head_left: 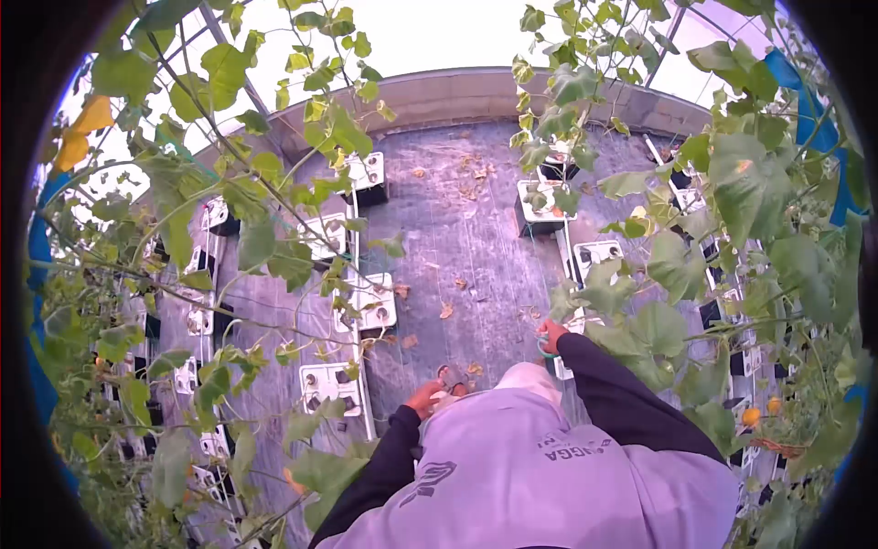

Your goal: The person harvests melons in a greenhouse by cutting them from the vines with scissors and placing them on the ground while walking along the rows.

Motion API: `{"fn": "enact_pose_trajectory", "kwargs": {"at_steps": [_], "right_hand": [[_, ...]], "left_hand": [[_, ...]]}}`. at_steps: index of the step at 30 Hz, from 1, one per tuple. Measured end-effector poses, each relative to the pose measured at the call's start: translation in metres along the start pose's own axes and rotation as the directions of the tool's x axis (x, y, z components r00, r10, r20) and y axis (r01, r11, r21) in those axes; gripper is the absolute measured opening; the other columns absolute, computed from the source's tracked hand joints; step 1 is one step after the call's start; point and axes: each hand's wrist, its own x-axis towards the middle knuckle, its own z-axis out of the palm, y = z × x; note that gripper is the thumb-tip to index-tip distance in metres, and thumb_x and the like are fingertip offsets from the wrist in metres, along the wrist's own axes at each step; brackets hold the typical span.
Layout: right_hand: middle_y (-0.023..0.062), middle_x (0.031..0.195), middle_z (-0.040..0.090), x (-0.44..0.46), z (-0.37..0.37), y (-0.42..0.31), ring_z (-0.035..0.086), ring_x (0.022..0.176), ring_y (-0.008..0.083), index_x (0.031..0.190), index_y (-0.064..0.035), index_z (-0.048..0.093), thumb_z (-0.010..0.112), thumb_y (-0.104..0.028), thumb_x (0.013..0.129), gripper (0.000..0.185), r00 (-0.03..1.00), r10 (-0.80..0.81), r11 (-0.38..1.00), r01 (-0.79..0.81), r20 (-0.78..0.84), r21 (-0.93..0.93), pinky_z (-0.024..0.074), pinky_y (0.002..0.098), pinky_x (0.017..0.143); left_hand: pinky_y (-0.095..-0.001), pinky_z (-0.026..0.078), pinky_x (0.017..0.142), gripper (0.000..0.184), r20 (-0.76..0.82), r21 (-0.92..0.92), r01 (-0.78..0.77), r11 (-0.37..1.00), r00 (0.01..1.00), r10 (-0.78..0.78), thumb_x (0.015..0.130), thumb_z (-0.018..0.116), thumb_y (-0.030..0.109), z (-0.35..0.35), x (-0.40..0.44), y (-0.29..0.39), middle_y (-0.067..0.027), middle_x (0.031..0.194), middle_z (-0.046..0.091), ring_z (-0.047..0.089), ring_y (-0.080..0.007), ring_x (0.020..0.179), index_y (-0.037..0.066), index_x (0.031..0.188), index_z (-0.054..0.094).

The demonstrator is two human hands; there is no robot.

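Observation:
My right hand (551, 335) is closed around the green loop handle (543, 347) of what looks like scissors; the blades do not show. It is beside the leafy vines on the right, near a white-topped planter box. My left hand (423, 400) is low in front of my body, its fingers curled in next to something pale (443, 400) that I cannot make out. A sandalled foot (452, 377) shows just beyond that hand. Dark sleeves cover both arms, and the light shirt (530, 467) fills the bottom middle.
White-lidded planter boxes (370, 302) line both sides, joined by white pipes (357, 348). Climbing vines (658, 329) with broad leaves hang around. Dry leaves (446, 311) lie on the dark ground sheet (457, 238). A low wall (439, 99) closes the far end. Orange fruits (751, 417) hang at right.

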Motion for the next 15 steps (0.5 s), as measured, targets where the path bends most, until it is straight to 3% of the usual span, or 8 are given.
{"fn": "enact_pose_trajectory", "kwargs": {"at_steps": [1,3,6,8,9,11,12,15], "right_hand": [[0.0176,0.085,0.059,0.022,-0.022,0.001,0.059,0.078,0.0318,0.093,-0.0103,0.045,0.072,-0.025,0.060,0.046,0.998,0.048,0.998,-0.046,-0.030,0.043,0.0468,0.0385,0.068],[0.0110,0.076,0.062,0.060,-0.046,0.000,0.060,0.074,0.0282,0.072,-0.0125,0.055,0.069,-0.022,0.060,0.020,0.980,0.169,0.963,-0.142,-0.105,0.231,0.0477,0.0368,0.069],[0.0081,0.068,0.063,0.130,-0.073,0.009,0.061,0.070,0.0255,0.061,-0.0150,0.063,0.069,-0.027,0.064,0.013,0.970,0.095,0.940,-0.014,-0.222,0.342,0.0483,0.0350,0.069],[0.0083,0.068,0.064,0.187,-0.109,0.002,0.062,0.069,0.0263,0.066,-0.0160,0.066,0.069,-0.032,0.068,0.016,0.920,0.374,0.878,-0.391,0.115,0.276,0.0483,0.0346,0.068],[0.0101,0.061,0.061,0.223,-0.105,0.019,0.061,0.062,0.0229,0.063,-0.0118,0.065,0.057,-0.047,0.075,0.038,0.933,0.342,0.886,-0.360,0.110,0.294,0.0477,0.0331,0.068],[0.0138,0.069,0.063,0.306,-0.109,0.038,0.062,0.068,0.0275,0.069,-0.0073,0.063,0.063,-0.036,0.071,0.029,0.944,0.315,0.948,-0.308,0.102,-0.079,0.0483,0.0364,0.070],[0.0184,0.080,0.063,0.335,-0.122,0.039,0.062,0.078,0.0327,0.081,-0.0026,0.059,0.068,-0.024,0.064,0.029,0.980,0.200,0.975,-0.201,0.020,0.092,0.0481,0.0405,0.073],[0.0239,0.092,0.060,0.461,-0.186,0.001,0.058,0.091,0.0365,0.105,-0.0013,0.046,0.069,-0.015,0.055,0.056,0.939,0.256,0.966,-0.242,0.231,-0.087,0.0474,0.0428,0.077]], "left_hand": [[-0.0442,0.039,0.092,0.050,0.048,0.004,-0.195,0.981,0.980,0.194,0.088,0.048,0.037,-0.004,0.006,0.040,-0.0063,0.128,0.044,0.043,-0.0226,0.116,0.015,0.131,0.035],[-0.0494,0.041,0.087,0.051,0.161,-0.160,-0.220,0.962,0.956,0.246,0.088,0.048,0.037,-0.001,0.024,0.122,-0.0033,0.129,0.043,0.044,-0.0222,0.115,0.016,0.131,0.032],[-0.0434,0.041,0.084,0.048,0.114,0.236,-0.275,0.932,0.960,0.255,0.088,0.047,0.039,0.012,0.062,0.220,-0.0016,0.127,0.044,0.044,-0.0227,0.113,0.016,0.129,0.035],[-0.0409,0.041,0.083,0.048,0.084,0.495,-0.219,0.841,0.975,0.205,0.088,0.048,0.039,0.014,0.102,0.265,-0.0016,0.125,0.046,0.046,-0.0209,0.111,0.015,0.129,0.036],[-0.0354,0.040,0.085,0.043,0.031,0.514,-0.162,0.843,0.985,0.170,0.087,0.051,0.038,0.020,0.116,0.284,-0.0044,0.116,0.052,0.048,-0.0174,0.107,0.014,0.122,0.046],[-0.0286,0.040,0.086,0.044,0.143,0.657,-0.260,0.708,0.964,0.222,0.088,0.051,0.037,0.007,0.170,0.307,-0.0057,0.112,0.054,0.048,-0.0156,0.105,0.007,0.120,0.049],[-0.0275,0.038,0.091,0.049,0.357,0.609,-0.429,0.667,0.899,0.253,0.088,0.050,0.036,-0.019,0.213,0.311,-0.0091,0.114,0.053,0.047,-0.0159,0.107,0.001,0.122,0.046],[-0.0322,0.032,0.099,0.057,0.161,0.692,-0.399,0.602,0.898,0.410,0.085,0.053,0.041,-0.021,0.245,0.382,-0.0183,0.122,0.049,0.043,-0.0266,0.117,-0.002,0.122,0.045]]}}
